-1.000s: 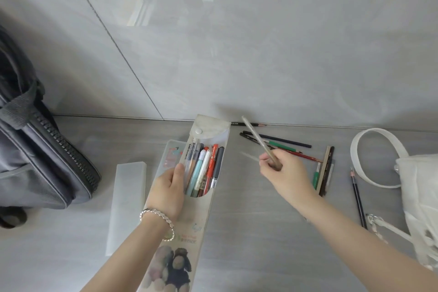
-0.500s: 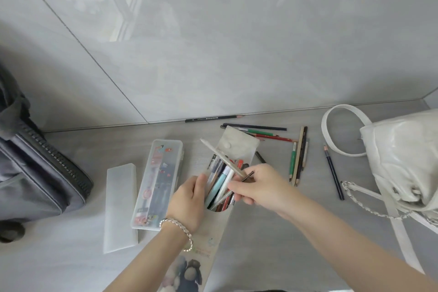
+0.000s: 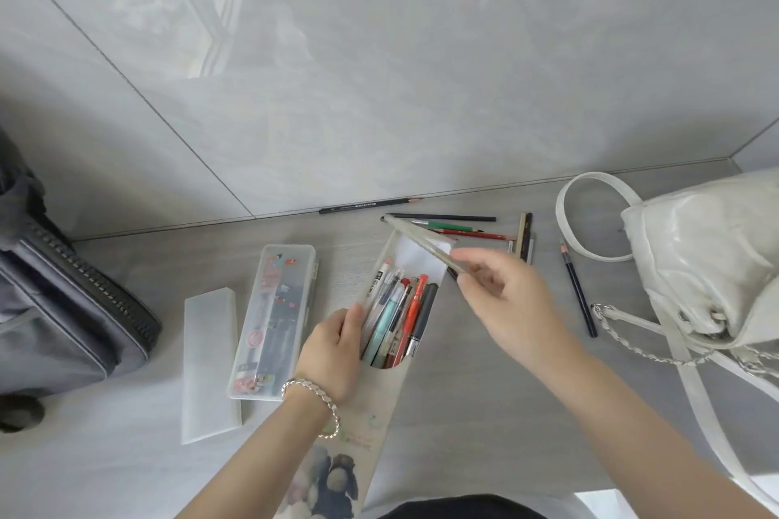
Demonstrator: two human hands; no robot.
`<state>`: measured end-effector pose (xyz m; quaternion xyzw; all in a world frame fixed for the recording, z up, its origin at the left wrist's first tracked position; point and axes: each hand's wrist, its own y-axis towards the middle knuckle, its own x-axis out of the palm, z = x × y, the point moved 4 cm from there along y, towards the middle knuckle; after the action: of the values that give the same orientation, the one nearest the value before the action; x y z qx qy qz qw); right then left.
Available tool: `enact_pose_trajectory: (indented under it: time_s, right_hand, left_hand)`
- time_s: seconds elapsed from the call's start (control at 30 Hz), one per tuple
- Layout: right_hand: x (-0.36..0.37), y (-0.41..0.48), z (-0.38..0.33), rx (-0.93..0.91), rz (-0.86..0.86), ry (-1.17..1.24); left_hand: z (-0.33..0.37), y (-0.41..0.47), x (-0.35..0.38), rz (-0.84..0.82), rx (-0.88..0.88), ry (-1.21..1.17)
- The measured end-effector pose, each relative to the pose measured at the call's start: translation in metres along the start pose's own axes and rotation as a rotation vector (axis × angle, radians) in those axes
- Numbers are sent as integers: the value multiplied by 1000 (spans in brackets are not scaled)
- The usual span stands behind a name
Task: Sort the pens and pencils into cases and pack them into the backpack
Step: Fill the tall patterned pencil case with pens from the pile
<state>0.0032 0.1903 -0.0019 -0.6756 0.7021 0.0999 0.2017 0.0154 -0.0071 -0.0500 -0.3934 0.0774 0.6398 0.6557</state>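
Note:
A long translucent pouch case with a bear picture lies on the grey surface, its flap open. Several pens stick out of its mouth. My left hand grips the pouch's left edge beside the pens. My right hand hovers to the right of the mouth and pinches a translucent grey pen, which slants over the flap. Loose pencils lie beyond the pouch near the wall. A grey backpack stands at the left edge.
A clear plastic case with pens inside lies left of the pouch, and a frosted lid lies beside it. A black pencil rests against the wall. A dark pencil lies by a white bag at the right.
My right hand has drawn back from the pouch mouth up and to the right, still holding the grey pen. My left hand stays on the pouch.

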Motion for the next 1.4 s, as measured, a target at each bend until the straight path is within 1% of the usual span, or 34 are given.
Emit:
enact_pose_trajectory:
  time_s: [0.07, 0.13, 0.23, 0.3, 0.4, 0.53, 0.63, 0.67, 0.77, 0.83, 0.93, 1.0, 1.03, 1.1, 1.13, 1.17, 1.2, 1.23, 1.27, 1.33, 1.37, 1.4]
  right_hand:
    - [-15, -3, -6, -54, -3, 86]
    - [-30, -4, -13, -53, 6, 241]
    - [-51, 0, -16, -50, 115, 498]
    - [-56, 3, -19, -79, 142, 535]
    - [-45, 6, -17, -91, 36, 406]
    - [-15, 5, -5, -81, -96, 46]
    - [19, -6, -2, -93, -236, -119]
    - [26, -10, -3, -105, -231, -160]
    - [32, -16, -2, -199, -89, -223]
    - [31, -15, 2, -248, -45, -316]
    - [32, -13, 5, -437, 5, -496]
    - [30, -12, 5, -487, 0, -505]
    - [27, -10, 4, -479, 7, -441]
    - [15, -8, -1, -418, 75, -182]
    - [8, -9, -3, -448, 136, -71]
    - [4, -10, -7, -519, 183, -42]
    - [4, -12, -9, -576, 178, -77]
    - [7, -11, -10, -602, 117, -129]
    - [11, -9, -8, -582, 37, -191]
    - [20, -4, -4, -460, -74, -299]
    - [24, -1, -2, -432, -65, -363]
    - [25, 0, -2, -444, -28, -418]
  left_hand:
    - [-2, 0, -1, -2, -16, 1]
    - [-4, 1, -2, -3, -23, -14]
    - [-3, -2, -4, 5, -23, -24]
    - [0, -4, -4, 6, -14, -30]
    - [5, -8, -5, 6, 10, -33]
    - [13, -14, -6, 18, 53, -40]
    - [19, -20, -2, 13, 82, -40]
    - [19, -20, -1, 11, 84, -44]
    - [16, -20, -1, 19, 71, -53]
    - [14, -18, -3, 20, 65, -50]
    - [14, -18, -4, 14, 69, -57]
    - [16, -18, -4, 9, 79, -57]
    - [17, -18, -5, 8, 83, -54]
    - [16, -19, -5, 8, 85, -46]
    - [16, -20, -5, 8, 86, -41]
    - [16, -20, -5, 7, 86, -35]
    - [17, -20, -4, 5, 83, -32]
    - [17, -20, -4, 4, 78, -29]
    - [17, -20, -3, 1, 68, -23]
    - [16, -21, -2, -9, 47, 0]
    - [16, -21, -2, -14, 43, 7]
    - [16, -22, -1, -17, 44, 7]
